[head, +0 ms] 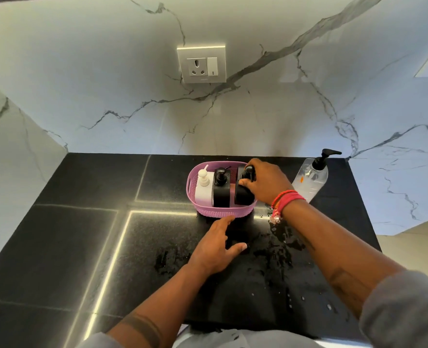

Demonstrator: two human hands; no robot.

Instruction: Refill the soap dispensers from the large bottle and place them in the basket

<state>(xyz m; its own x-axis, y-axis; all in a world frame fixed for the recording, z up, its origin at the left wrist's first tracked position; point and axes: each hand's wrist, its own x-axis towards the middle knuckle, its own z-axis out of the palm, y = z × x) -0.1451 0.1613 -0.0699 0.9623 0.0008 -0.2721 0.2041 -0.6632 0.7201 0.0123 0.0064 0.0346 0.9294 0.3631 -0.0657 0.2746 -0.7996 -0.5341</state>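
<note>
A pink basket [207, 211] stands on the black counter near the wall. Inside it, from left to right, are a white soap dispenser [203, 187], a black soap dispenser [221, 188] and a second black soap dispenser [243, 194]. My right hand [267, 182] grips the pump top of that rightmost dispenser, which sits in the basket's right end. My left hand [216, 244] hovers flat and open over the counter just in front of the basket, holding nothing. The large clear bottle [309, 179] with a black pump leans to the right of the basket.
Spilled liquid and droplets [278, 244] wet the black counter [82, 234] in front of and to the right of the basket. A marble wall with a socket and switch plate [201, 64] rises behind. The counter's right edge drops off near the bottle.
</note>
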